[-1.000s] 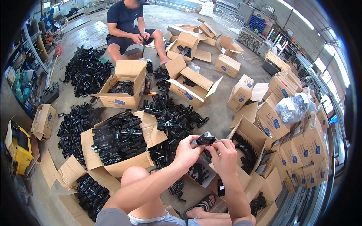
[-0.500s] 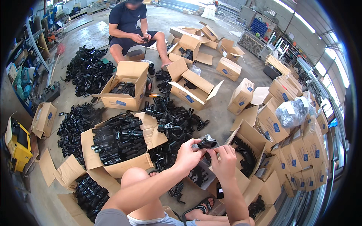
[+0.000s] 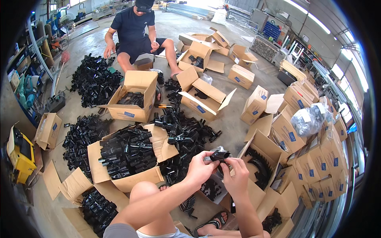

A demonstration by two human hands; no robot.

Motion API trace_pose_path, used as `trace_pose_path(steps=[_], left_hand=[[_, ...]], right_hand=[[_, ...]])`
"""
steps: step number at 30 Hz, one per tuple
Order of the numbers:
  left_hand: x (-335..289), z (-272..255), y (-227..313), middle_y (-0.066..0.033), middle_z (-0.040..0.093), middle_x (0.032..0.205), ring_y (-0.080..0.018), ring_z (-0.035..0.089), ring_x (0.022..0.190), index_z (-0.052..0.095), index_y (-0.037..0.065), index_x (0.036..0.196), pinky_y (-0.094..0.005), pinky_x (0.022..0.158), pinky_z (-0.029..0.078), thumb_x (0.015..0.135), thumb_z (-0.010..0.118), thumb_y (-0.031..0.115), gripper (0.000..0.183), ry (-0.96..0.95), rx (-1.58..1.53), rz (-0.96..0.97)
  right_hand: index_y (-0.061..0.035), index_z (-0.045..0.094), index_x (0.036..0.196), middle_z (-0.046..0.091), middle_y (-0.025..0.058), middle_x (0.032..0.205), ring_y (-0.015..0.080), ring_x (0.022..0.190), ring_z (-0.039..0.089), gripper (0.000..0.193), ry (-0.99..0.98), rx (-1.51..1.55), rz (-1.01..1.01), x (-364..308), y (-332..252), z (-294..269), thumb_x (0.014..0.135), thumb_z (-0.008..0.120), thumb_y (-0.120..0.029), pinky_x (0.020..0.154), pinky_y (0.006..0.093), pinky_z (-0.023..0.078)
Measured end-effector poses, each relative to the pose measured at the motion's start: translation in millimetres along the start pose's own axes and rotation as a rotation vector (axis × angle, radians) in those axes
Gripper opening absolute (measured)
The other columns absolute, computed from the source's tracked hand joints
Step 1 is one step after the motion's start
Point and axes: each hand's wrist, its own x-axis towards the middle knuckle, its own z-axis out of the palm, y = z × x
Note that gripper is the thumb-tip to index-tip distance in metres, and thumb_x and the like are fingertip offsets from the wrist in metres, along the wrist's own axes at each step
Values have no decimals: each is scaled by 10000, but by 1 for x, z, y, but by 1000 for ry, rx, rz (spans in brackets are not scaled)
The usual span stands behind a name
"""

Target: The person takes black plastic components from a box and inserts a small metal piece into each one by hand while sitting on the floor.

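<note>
A short black tube-shaped fitting (image 3: 220, 155), with an open round end, is held up in front of me between both hands. My left hand (image 3: 201, 168) is closed round its left side. My right hand (image 3: 237, 174) pinches at its lower right edge, and any small part between those fingertips is hidden. Something pale and shiny shows behind the fitting. Below and right of my hands, an open carton (image 3: 262, 156) contains a curved row of black parts. To the left, another carton (image 3: 96, 162) is heaped with black tube fittings (image 3: 129, 152).
Loose piles of black fittings (image 3: 95, 79) lie on the concrete floor. Facing me sits a person (image 3: 135, 31) beside open cartons (image 3: 129, 113). Stacked cartons (image 3: 317, 158) and a clear bag (image 3: 307, 121) stand at right, a yellow case (image 3: 24, 158) at far left.
The fitting and my hands have shifted slightly down, staying together. The other person's hands have parted, one reaching toward the pile at the left.
</note>
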Motion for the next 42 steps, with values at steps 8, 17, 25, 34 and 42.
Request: trace_pose_path(steps=[8, 17, 25, 34, 42], left_hand=[[0, -1, -3, -85, 744, 1051, -117, 693, 905, 599, 14, 1235, -273, 771, 584, 983, 650, -9, 258, -19, -72, 6], [5, -1, -11, -53, 724, 832, -71, 597, 671, 635, 26, 1111, -244, 581, 468, 919, 743, 19, 220, -47, -93, 117], [-7, 12, 8, -96, 755, 987, -101, 680, 836, 613, 18, 1191, -257, 720, 540, 894, 780, 40, 341, -79, 82, 183], [-7, 12, 19, -27, 709, 1132, -50, 633, 1029, 577, -17, 1314, -219, 867, 513, 979, 710, 64, 369, -372, -107, 178], [-8, 16, 20, -42, 711, 1123, -55, 643, 1007, 574, -31, 1283, -228, 887, 519, 989, 691, 43, 325, -363, -66, 299]], right_hand=[[-1, 701, 912, 698, 122, 886, 320, 794, 673, 166, 15, -66, -27, -1, 6, 1, 822, 817, -79, 714, 380, 537], [-5, 685, 1129, 720, 125, 921, 229, 853, 701, 424, 28, 241, 310, -9, 13, 1, 794, 880, -174, 811, 346, 552], [61, 641, 1261, 732, 95, 1103, 143, 955, 700, 366, 136, 818, 470, 1, 18, -9, 985, 736, -160, 872, 274, 546], [35, 665, 1206, 734, 86, 1096, 130, 953, 689, 366, 184, 1071, 500, -3, 26, -12, 998, 718, -261, 873, 292, 557], [36, 646, 1223, 717, 57, 1097, 107, 956, 663, 405, 221, 1014, 446, -14, 27, -10, 982, 741, -275, 883, 279, 542]])
